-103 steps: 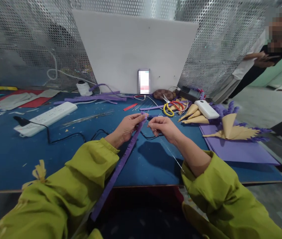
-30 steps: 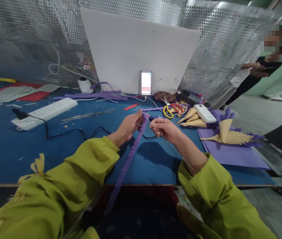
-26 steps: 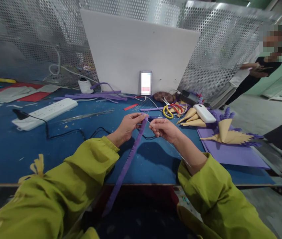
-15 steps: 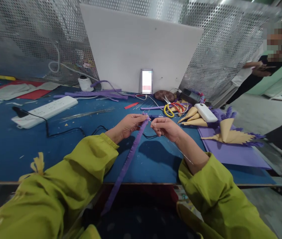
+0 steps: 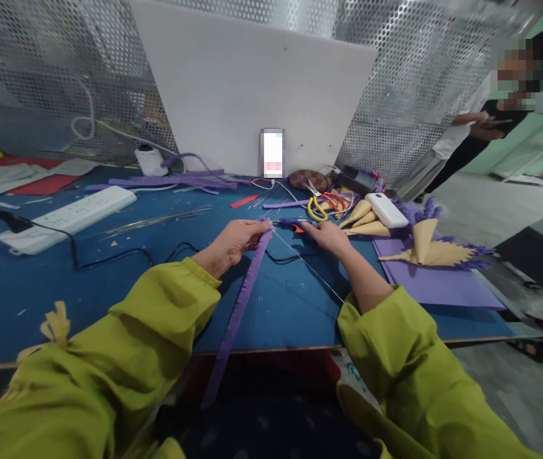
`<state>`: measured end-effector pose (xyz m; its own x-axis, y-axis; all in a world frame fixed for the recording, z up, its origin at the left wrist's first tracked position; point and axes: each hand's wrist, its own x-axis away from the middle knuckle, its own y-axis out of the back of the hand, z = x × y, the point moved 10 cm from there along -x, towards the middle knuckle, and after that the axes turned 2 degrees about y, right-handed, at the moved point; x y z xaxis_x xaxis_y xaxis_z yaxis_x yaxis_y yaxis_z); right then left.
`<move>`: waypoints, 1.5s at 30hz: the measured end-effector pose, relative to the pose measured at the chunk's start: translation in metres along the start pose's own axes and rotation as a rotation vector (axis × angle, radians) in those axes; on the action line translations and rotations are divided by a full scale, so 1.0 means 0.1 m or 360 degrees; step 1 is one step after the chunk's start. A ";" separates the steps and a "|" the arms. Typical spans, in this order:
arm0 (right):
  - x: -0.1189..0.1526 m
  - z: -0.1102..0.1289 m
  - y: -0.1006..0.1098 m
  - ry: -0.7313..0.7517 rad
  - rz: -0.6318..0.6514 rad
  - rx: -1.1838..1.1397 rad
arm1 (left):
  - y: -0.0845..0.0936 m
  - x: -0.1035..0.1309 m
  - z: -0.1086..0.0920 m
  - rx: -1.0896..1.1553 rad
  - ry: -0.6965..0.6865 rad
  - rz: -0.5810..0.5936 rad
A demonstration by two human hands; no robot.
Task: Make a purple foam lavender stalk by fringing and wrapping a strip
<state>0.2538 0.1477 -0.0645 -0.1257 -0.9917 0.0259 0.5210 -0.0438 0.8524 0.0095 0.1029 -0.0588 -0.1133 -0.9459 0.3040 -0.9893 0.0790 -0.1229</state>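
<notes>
My left hand [image 5: 237,243] is closed, pinching the top end of a long purple fringed strip [image 5: 240,306] between thumb and fingers. The strip hangs down past the table's front edge. From the same pinch a thin wire [image 5: 312,269] slants down toward my right sleeve. My right hand [image 5: 331,239] is at the back of a blue glue gun [image 5: 286,222] with an orange trigger, and its fingers look closed round the handle, partly hidden. The gun's tip points left, close to the strip's top end.
Scissors [image 5: 318,209], tan paper cones [image 5: 367,227] and a white power bank [image 5: 386,210] lie to the right, by purple sheets [image 5: 443,287]. A power strip [image 5: 73,218] and wires [image 5: 156,221] lie left. A phone [image 5: 272,153] leans on the white board [image 5: 256,76]. Two people stand beyond.
My right hand has let go of the wire and moved onto the glue gun. My left hand still pinches the strip, with the wire now hanging from it. The view has shifted slightly right.
</notes>
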 end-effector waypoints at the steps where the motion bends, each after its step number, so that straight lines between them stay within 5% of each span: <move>1: -0.02 -0.01 -0.06 -0.0005 0.0002 -0.0049 | -0.01 0.00 0.00 -0.0010 0.0006 0.0002; 6: -0.07 -0.04 -0.21 -0.0062 0.0010 -0.0454 | 0.00 -0.01 0.01 -0.0030 -0.0008 0.0018; 10: 0.01 0.08 0.00 0.0060 -0.0183 -0.0871 | 0.09 -0.06 -0.02 0.0042 -0.0052 -0.0063; 13: 0.16 0.31 0.23 0.0407 -0.0279 -0.1409 | 0.16 -0.09 -0.05 0.0093 -0.0094 -0.0122; 17: 0.35 0.60 0.18 0.0635 0.0154 -0.1846 | 0.20 -0.12 -0.06 0.0105 -0.0110 -0.0134; 24: 0.61 0.85 0.29 0.0854 0.0110 -0.1412 | 0.27 -0.16 -0.08 0.0138 -0.0103 -0.0156; 29: 0.73 0.92 0.06 0.0960 0.0285 -0.1072 | 0.33 -0.17 -0.10 0.0200 -0.0122 -0.0205; 45: 0.74 0.91 0.02 0.0937 -0.0011 -0.0644 | 0.26 -0.05 -0.19 0.0121 -0.0180 -0.0220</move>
<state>0.1687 0.0856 -0.0136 0.2870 -0.8867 -0.3624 0.8086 0.0214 0.5880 -0.0178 0.1152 -0.0459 0.0383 -0.9758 0.2154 -0.9844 -0.0738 -0.1594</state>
